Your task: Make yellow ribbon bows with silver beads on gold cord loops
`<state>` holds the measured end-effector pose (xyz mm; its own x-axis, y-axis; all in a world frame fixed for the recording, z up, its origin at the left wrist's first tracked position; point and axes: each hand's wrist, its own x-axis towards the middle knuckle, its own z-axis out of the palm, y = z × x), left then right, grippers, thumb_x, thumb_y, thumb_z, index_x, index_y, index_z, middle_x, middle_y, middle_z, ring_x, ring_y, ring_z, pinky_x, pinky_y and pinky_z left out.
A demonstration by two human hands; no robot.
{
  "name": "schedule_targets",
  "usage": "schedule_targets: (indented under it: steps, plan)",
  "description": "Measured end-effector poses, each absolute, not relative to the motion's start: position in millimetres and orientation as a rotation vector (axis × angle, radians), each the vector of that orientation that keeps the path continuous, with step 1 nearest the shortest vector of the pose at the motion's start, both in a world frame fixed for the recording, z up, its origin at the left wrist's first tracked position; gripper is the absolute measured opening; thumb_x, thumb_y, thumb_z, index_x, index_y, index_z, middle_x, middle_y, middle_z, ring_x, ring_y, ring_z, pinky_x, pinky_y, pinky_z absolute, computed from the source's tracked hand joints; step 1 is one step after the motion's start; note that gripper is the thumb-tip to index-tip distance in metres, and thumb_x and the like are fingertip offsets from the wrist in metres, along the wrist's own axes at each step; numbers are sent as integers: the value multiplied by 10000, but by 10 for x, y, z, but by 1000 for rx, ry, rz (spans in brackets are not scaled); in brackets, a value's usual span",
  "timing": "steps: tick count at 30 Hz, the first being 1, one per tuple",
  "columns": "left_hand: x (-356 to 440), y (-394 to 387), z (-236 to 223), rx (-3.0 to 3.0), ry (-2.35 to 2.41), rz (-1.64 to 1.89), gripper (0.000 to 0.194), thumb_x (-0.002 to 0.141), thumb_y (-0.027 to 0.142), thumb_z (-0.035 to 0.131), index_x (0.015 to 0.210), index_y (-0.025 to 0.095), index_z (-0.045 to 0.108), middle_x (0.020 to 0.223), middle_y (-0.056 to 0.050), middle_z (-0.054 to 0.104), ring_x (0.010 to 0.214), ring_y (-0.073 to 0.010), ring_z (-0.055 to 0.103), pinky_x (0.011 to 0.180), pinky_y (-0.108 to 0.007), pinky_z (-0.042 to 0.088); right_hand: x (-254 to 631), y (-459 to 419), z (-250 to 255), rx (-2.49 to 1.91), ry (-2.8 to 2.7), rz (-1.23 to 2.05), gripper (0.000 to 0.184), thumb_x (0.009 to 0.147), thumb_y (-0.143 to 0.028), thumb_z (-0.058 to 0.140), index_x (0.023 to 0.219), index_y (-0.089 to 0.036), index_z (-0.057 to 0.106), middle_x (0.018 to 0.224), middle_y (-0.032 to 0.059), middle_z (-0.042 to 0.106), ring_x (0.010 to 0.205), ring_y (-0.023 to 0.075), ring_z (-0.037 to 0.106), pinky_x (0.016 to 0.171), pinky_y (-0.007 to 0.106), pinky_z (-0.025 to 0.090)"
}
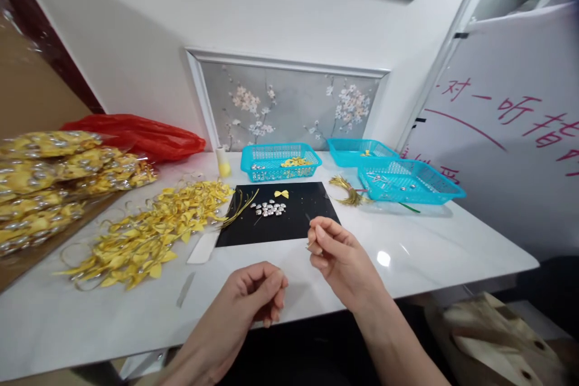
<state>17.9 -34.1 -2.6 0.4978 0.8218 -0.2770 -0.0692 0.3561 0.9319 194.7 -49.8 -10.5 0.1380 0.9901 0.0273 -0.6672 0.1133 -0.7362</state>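
My right hand [337,256] is raised over the near right corner of the black mat [298,226]. Its fingers are pinched together, and a thin dark sliver sticks out at the tips, too small to name. Lower and to the left, my left hand [253,295] hovers at the table's front edge with thumb and fingers pressed together; what they hold, if anything, is hidden. Several shiny silver beads [270,210] lie in a cluster on the mat. A yellow ribbon bow [281,194] rests just behind them.
Yellow ribbon strands with beads [149,235] are heaped at left, beside bagged bundles [54,181] and a red plastic bag [140,132]. Blue baskets [280,176] [411,196] [357,160] line the back. Gold cords [348,191] and a yellow thread spool [223,163] stand nearby.
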Motion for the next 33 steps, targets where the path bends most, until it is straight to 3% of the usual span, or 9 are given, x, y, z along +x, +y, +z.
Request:
schedule_targets:
  steps: [4,10,13,17,22,26,30,33]
  plan:
    - [153,-284,-14,954,859,718,269,712,365,859,662,147,708,637,4,659,563,-76,561,490,-121,445,2011,-498,-100,-644,-564,1291,505,629,-291,898,1084,-274,681,700,-39,626,572,73,465,494,171,340]
    - [135,-169,34,759,889,819,103,719,165,837,693,171,737,975,-44,731,789,-139,697,637,-194,601,2041,-474,-171,-744,-594,1197,295,647,-361,887,797,-189,701,808,37,709,651,117,565,510,200,402]
    - [137,-140,50,719,904,860,108,773,86,749,686,150,743,961,-67,723,765,-138,697,622,-191,609,2052,-471,-190,-797,-594,1113,272,670,-382,873,771,-198,700,873,31,702,702,123,569,530,206,420]
    - [132,-131,30,728,937,885,118,761,73,746,661,136,737,906,-72,704,685,-118,659,580,-178,595,2078,-478,-161,-821,-591,1052,274,648,-386,884,718,-198,698,727,-20,592,654,99,501,540,199,420]
    - [81,-126,-43,850,1003,895,118,676,174,844,640,149,735,921,-69,703,705,-130,644,599,-192,577,2103,-480,-133,-809,-611,1036,318,640,-429,880,737,-197,685,721,-12,592,676,113,531,552,207,442]
    - [11,-116,-44,1074,1106,949,165,687,319,850,687,176,767,869,-62,713,789,-171,628,630,-190,535,2124,-495,-153,-840,-677,1010,278,705,-426,841,745,-197,688,721,-6,613,658,113,524,564,221,423]
    - [83,-122,89,1360,1138,1031,128,689,315,836,783,232,808,796,-32,740,805,-204,617,703,-233,503,2086,-507,-162,-876,-797,999,194,737,-374,820,746,-203,729,695,-27,602,587,87,426,559,233,356]
    - [227,-131,238,1526,1059,1006,108,713,299,794,811,261,821,763,-21,756,746,-210,623,685,-266,499,2023,-510,-132,-878,-884,997,136,745,-343,807,748,-218,754,748,-20,626,624,100,434,597,255,361]
